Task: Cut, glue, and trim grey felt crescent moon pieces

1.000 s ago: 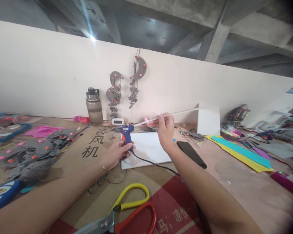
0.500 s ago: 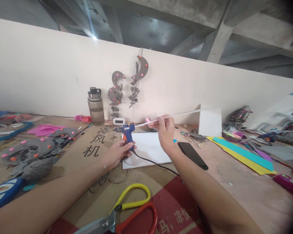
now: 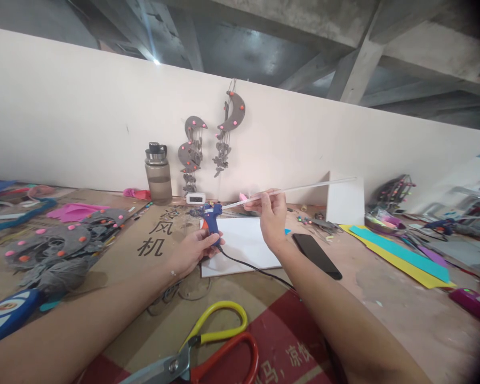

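A blue hot glue gun (image 3: 212, 217) with an orange trigger is gripped around its handle by my left hand (image 3: 192, 249). Its nozzle points left, and a black cord runs from the handle's base. My right hand (image 3: 272, 216) pinches a long, translucent glue stick (image 3: 304, 187). The stick's left end meets the back of the glue gun; its other end reaches out to the upper right. Beneath both hands lies a white board (image 3: 240, 256). Just right of my right forearm is a black phone (image 3: 317, 256).
Scissors (image 3: 208, 346) with yellow and red handles lie in front on the cardboard (image 3: 124, 314). A water bottle (image 3: 158, 176) stands by the wall. Grey moon-shaped decorations (image 3: 232, 112) hang there. Felt pieces (image 3: 78, 212) lie left, cyan and yellow strips (image 3: 400, 253) right.
The view has shifted very slightly. Both hands keep their hold on the glue gun and the glue stick, with no other visible movement.
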Motion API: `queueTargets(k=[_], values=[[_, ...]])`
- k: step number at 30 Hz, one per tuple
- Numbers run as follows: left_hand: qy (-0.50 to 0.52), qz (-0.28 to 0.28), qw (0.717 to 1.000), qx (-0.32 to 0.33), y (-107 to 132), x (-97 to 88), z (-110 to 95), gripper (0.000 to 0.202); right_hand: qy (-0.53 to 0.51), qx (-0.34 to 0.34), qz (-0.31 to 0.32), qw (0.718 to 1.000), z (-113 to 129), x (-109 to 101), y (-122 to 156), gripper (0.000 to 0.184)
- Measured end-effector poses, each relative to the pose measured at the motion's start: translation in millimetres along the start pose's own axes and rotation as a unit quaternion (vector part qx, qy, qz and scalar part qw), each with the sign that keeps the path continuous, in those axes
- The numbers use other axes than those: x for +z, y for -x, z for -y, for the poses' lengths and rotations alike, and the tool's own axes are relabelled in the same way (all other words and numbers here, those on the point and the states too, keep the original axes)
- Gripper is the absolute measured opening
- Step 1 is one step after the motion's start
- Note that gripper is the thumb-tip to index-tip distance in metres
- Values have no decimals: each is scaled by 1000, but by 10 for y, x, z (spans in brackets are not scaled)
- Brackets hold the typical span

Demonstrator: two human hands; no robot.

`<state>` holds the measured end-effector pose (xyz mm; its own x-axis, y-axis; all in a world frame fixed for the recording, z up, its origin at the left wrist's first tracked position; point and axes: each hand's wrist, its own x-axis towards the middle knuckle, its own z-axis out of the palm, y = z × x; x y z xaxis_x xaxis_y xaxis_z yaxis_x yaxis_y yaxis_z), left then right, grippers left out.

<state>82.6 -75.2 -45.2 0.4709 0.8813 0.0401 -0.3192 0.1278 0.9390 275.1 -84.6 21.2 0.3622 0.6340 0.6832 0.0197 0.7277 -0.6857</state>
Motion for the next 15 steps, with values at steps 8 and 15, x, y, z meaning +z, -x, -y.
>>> queueTargets(k=[8,15], values=[[-6,8,1000,4,0,-1,1,46,2,-11,6,1000,32,12,16,18],[-15,13,1000,8,-13,-19,17,44,29,-47,28,998,88,41,74,17]])
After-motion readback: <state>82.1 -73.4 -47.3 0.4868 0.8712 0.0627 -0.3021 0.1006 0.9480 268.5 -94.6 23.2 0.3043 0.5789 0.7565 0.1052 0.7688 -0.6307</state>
